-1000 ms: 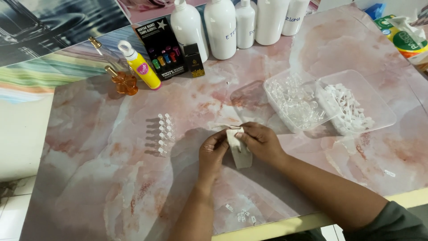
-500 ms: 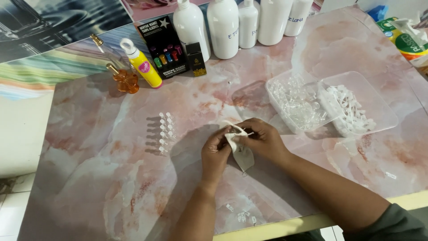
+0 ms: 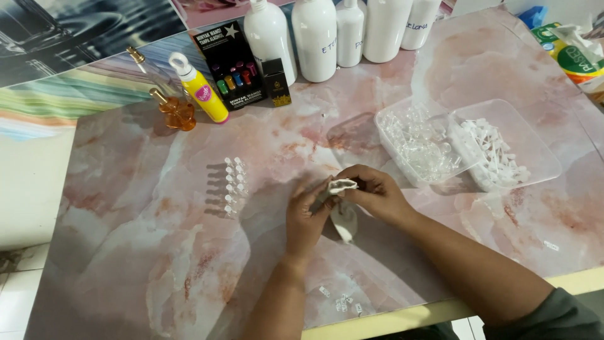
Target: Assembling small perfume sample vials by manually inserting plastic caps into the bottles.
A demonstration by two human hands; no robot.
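Marble tabletop | left hand [image 3: 306,214] and right hand [image 3: 375,192] pinch small white packet [image 3: 343,186] at frame centre | filled vials [image 3: 234,186] rowed centre-left | tubs [image 3: 465,141] right remain full

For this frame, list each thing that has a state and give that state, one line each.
Left hand: gripping the small white bag.
Right hand: pinching the bag's top edge.
Small white bag: held above the table, hanging down, top folded.
Clear tub: open, holding clear pieces.
Second tub: open, holding white pieces.
Small vials: standing upright in two rows.
Yellow bottle: capped, upright.
White bottles: upright.
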